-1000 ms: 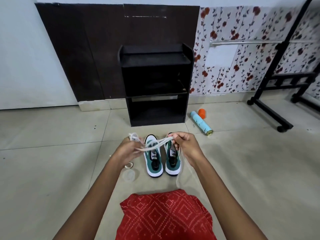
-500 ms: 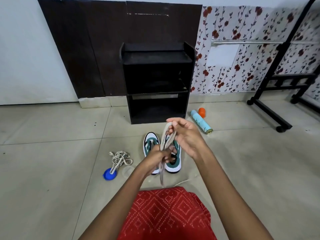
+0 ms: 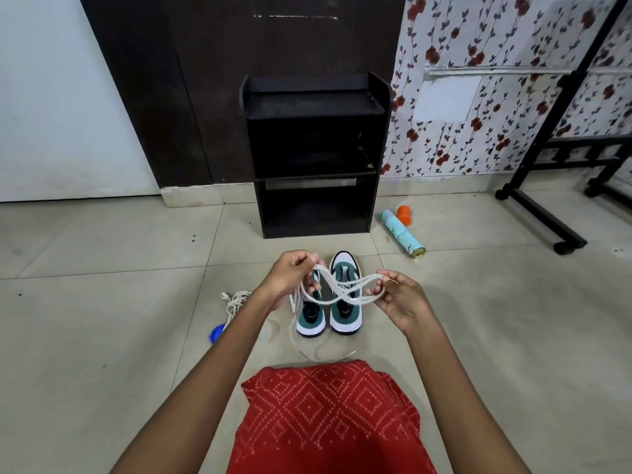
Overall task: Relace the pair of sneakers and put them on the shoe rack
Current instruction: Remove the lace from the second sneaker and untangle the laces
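Note:
Two green and white sneakers stand side by side on the tiled floor, the left sneaker partly behind my left hand, the right sneaker beside it. I stretch a white shoelace in loops above them. My left hand pinches one end of the loops and my right hand pinches the other. The lace's loose ends trail down to the floor in front of the shoes. A second white lace lies bunched on the floor to the left. The black shoe rack stands against the wall behind the shoes, both shelves bare.
A teal spray can and an orange cap lie right of the rack. A blue lid sits on the floor by my left forearm. A black wheeled stand occupies the right side. My red patterned garment covers my lap.
My hands have drawn apart sideways from a close vertical hold, and the lace now spreads in crossed loops between them over the sneakers. The view has tilted slightly.

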